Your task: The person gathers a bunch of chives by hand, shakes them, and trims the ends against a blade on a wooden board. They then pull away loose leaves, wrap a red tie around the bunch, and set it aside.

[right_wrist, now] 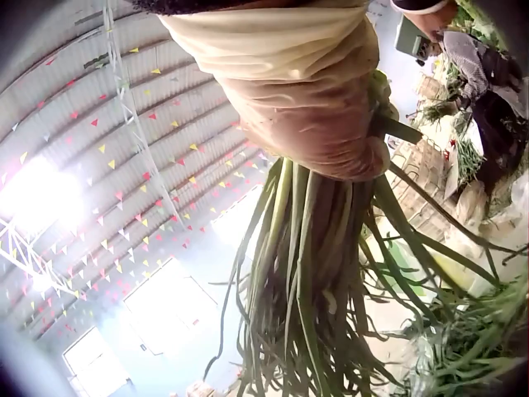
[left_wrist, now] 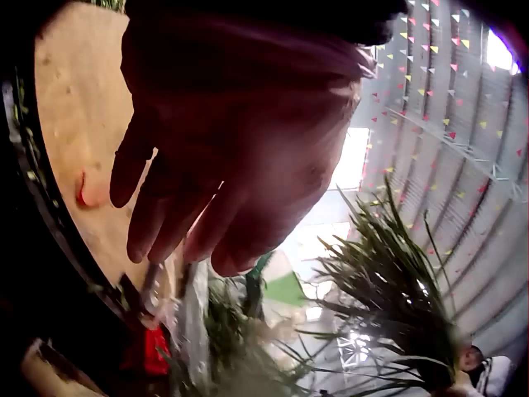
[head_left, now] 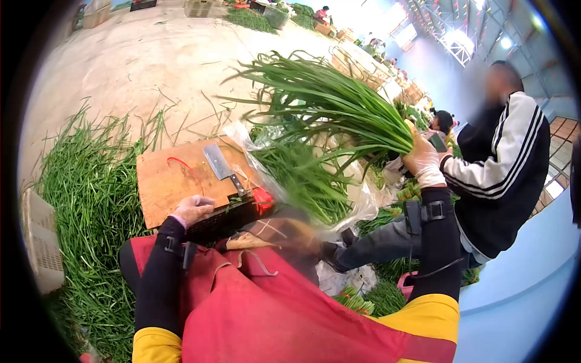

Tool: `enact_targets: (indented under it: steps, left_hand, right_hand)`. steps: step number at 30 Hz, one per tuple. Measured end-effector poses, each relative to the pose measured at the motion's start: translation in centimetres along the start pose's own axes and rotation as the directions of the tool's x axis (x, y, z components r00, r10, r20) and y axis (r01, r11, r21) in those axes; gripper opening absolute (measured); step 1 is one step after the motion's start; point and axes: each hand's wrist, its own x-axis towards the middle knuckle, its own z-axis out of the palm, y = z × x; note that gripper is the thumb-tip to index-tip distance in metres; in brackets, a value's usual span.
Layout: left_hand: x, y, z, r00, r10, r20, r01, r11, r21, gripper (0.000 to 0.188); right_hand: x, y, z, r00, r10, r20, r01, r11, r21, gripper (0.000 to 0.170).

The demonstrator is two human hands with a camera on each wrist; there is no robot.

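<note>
Right hand [head_left: 422,160] is gripping greens [head_left: 348,103] aloft — seemingly mid-handling, next likely needing steady support; left hand [head_left: 193,209] is hanging relaxed, empty.

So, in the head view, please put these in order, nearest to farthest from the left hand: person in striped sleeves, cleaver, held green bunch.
1. Cleaver, on the cutting board by the left hand.
2. Held green bunch, in the right hand.
3. Person in striped sleeves, at the right.
</note>
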Motion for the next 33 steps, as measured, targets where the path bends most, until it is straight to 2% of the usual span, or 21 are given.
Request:
enact_targets:
  steps: [1,3,4,6,9,10,13,14,15,17,18,19,21,22,23,25,26,27,29,30,33]
  left_hand:
    - [0.0,1.7,1.9,0.997,0.050,0.060,-0.047,0.998,-0.043,0.036]
    - [0.4,4.5,4.8,0.963,0.145,0.229,-0.148,0.989,-0.003,0.034]
    - [0.8,5.6,6.3,0.964,0.130,0.233,-0.135,0.991,0.006,0.034]
    - [1.9,7.5,9.3,0.900,0.245,0.361,-0.300,0.948,0.105,0.038]
    - [3.5,9.7,12.8,0.851,0.167,0.498,-0.288,0.942,0.175,0.039]
    - [3.8,10.2,13.7,0.866,0.168,0.470,-0.322,0.907,0.270,0.041]
    - [5.2,12.3,16.8,0.824,0.197,0.531,-0.366,0.901,0.233,0.041]
    - [3.7,16.3,18.1,0.844,0.122,0.522,-0.374,0.832,0.410,0.043]
    - [4.3,17.1,19.2,0.844,0.112,0.525,-0.371,0.829,0.419,0.043]
    - [5.5,17.8,21.0,0.744,0.228,0.628,-0.397,0.907,0.141,0.045]
    - [5.8,18.8,21.7,0.735,0.117,0.667,-0.276,0.951,0.137,0.047]
    - [6.9,18.2,22.6,0.733,0.101,0.673,-0.270,0.951,0.150,0.047]
    - [9.4,16.2,24.7,0.554,0.279,0.785,-0.727,0.622,0.292,0.051]
    - [9.3,16.3,26.0,0.480,0.340,0.809,-0.833,0.464,0.300,0.058]
    - [10.0,15.7,27.4,0.457,0.354,0.816,-0.852,0.437,0.288,0.064]
    - [10.5,17.0,29.6,0.553,0.174,0.814,-0.775,0.467,0.427,0.070]
    - [12.4,15.5,30.2,0.553,0.164,0.817,-0.806,0.352,0.475,0.076]
    - [13.5,14.9,30.8,0.553,0.166,0.817,-0.807,0.350,0.475,0.076]
    - [14.7,13.2,31.6,0.557,0.405,0.725,-0.768,-0.081,0.636,0.083]
    - [16.4,11.3,32.0,0.600,0.394,0.696,-0.698,-0.168,0.696,0.082]
    - [18.7,9.4,31.8,0.670,0.320,0.670,-0.691,-0.062,0.720,0.078]
  right_hand:
    - [-0.2,0.6,1.3,0.999,-0.044,-0.024,0.044,0.998,0.033,0.072]
    - [-1.0,-1.3,1.1,0.999,0.019,0.028,-0.020,0.999,0.038,0.066]
    - [-0.8,-1.0,2.2,1.000,-0.007,0.008,0.007,0.998,0.058,0.065]
    - [-1.6,-2.8,1.4,1.000,0.001,0.030,-0.002,0.999,0.050,0.062]
    - [-1.6,-2.5,3.1,0.998,-0.060,0.023,0.057,0.992,0.109,0.061]
    - [-1.6,-2.5,3.2,0.997,-0.061,0.045,0.055,0.992,0.112,0.060]
    - [-1.4,-2.4,4.1,0.993,-0.088,0.075,0.077,0.986,0.145,0.059]
    - [-1.2,-2.4,4.4,0.991,-0.086,0.103,0.072,0.988,0.135,0.059]
    - [-1.1,-2.7,4.4,0.990,-0.081,0.118,0.066,0.990,0.128,0.060]
    - [-0.9,-2.4,5.5,0.987,-0.144,0.075,0.128,0.975,0.182,0.061]
    - [-0.9,-2.3,5.9,0.988,-0.131,0.080,0.114,0.975,0.192,0.061]
    - [-0.9,-2.3,6.0,0.986,-0.158,0.056,0.141,0.964,0.227,0.060]
    - [-0.9,-2.5,5.9,0.984,-0.172,0.036,0.157,0.952,0.263,0.061]
    - [-1.0,-2.7,5.6,0.985,-0.158,0.063,0.137,0.956,0.260,0.061]
    - [-1.4,-3.0,5.4,0.984,-0.148,0.095,0.119,0.959,0.257,0.062]
    - [-2.0,-3.1,5.2,0.984,-0.151,0.095,0.109,0.932,0.345,0.063]
    - [-2.1,-2.9,5.2,0.981,-0.166,0.103,0.126,0.941,0.314,0.063]
    - [-2.3,-2.7,5.1,0.977,-0.181,0.111,0.143,0.948,0.283,0.063]
    - [-2.8,-2.2,5.2,0.975,-0.197,0.102,0.159,0.941,0.298,0.064]
    - [-3.1,-1.9,5.6,0.973,-0.229,0.037,0.205,0.923,0.325,0.064]
    - [-3.6,-1.6,5.6,0.966,-0.258,-0.019,0.249,0.906,0.343,0.063]
